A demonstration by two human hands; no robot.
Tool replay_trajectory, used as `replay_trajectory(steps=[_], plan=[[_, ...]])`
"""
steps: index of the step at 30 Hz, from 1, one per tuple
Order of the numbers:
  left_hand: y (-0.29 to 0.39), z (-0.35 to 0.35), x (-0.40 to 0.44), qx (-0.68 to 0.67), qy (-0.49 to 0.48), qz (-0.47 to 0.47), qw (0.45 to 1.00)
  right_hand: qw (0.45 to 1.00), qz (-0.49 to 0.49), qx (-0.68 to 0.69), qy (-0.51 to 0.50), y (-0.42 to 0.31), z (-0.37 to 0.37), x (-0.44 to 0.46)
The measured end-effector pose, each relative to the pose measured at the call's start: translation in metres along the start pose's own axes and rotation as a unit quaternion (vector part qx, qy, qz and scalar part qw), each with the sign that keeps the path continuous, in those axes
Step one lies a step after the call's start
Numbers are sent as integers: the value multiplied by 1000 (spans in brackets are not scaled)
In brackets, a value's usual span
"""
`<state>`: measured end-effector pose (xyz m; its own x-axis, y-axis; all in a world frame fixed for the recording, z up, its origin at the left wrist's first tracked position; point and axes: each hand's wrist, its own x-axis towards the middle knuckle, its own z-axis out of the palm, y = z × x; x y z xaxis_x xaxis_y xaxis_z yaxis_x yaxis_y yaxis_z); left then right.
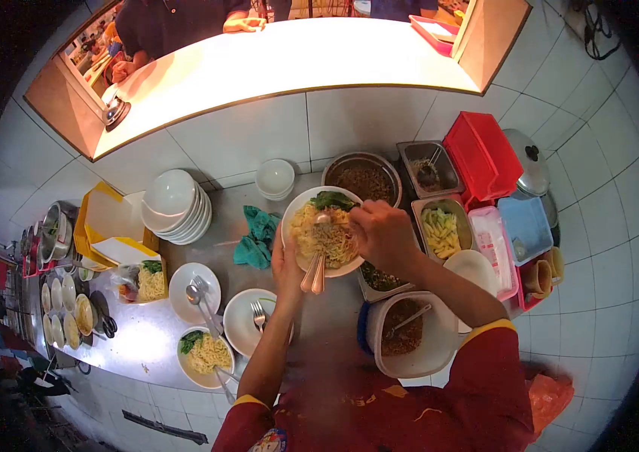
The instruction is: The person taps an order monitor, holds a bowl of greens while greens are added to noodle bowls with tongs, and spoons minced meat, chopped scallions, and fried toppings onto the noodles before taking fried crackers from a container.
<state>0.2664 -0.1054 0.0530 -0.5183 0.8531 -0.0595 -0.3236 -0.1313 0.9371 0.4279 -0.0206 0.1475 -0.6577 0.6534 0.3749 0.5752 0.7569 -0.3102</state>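
The left hand (285, 262) grasps a white bowl (296, 202) at its left side, with the thumb along the rim. The bowl is held in front of the person, over the steel worktop (304, 301), and contains yellow noodles (304, 226), with leafy greens (332, 200) at the far side and a brown crumbly topping. 2 utensil handles (318, 273) project over the near rim; a spoon head shows among the noodles.

The right hand (378, 228) is at the bowl's right rim, fingers drawn together over the contents. Whether it grips anything cannot be told.

Left of the bowl lies a crumpled green cloth (257, 235), with a stack of white bowls (176, 213) beyond it. Nearer the person are 2 white plates, the farther plate (183, 284) bearing a spoon and the nearer plate (242, 331) bearing a fork. A second noodle bowl (206, 354), also with greens, is near them.

To the right, a metal tray (440, 228) holds pale green slices, and a white tub (440, 343) holds a red-brown mixture with a spoon in it. A round metal pan (364, 181) of brown contents is just beyond the held bowl. Past the serving ledge (297, 60), a person in dark clothing rests 2 hands on its surface.
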Motion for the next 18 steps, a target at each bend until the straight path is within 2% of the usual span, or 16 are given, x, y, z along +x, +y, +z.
replay_trajectory(steps=[3, 5, 6, 8, 12, 14, 15, 17, 18], plan=[[-3, -5, -1, -6, 10, 14, 1000, 998, 26, -28, 46, 1, -7, 1], [3, -5, -3, 22, -10, 26, 999, 996, -59, -59, 14, 9, 4, -1], [0, -7, -4, 23, -12, 25, 999, 997, -57, -59, 14, 14, 8, -2], [-8, -10, -2, -35, 9, 11, 999, 997, 34, 70, 19, 31, 13, 1], [-11, -25, -7, 5, 25, -11, 1000, 992, 109, -23, 56, 95, 37, 16], [-31, -38, -2, 23, 27, 9, 999, 977, 89, -194, -16, 132, 67, 14], [-26, -36, -4, 32, 38, 3, 999, 976, 92, -196, -13, 136, 76, 11], [-22, -33, -6, 7, 38, 2, 999, 970, 92, -186, -128, 134, 89, 11], [-22, -32, -7, -17, 42, -1, 999, 970, 90, -185, -128, 130, 84, 16]])
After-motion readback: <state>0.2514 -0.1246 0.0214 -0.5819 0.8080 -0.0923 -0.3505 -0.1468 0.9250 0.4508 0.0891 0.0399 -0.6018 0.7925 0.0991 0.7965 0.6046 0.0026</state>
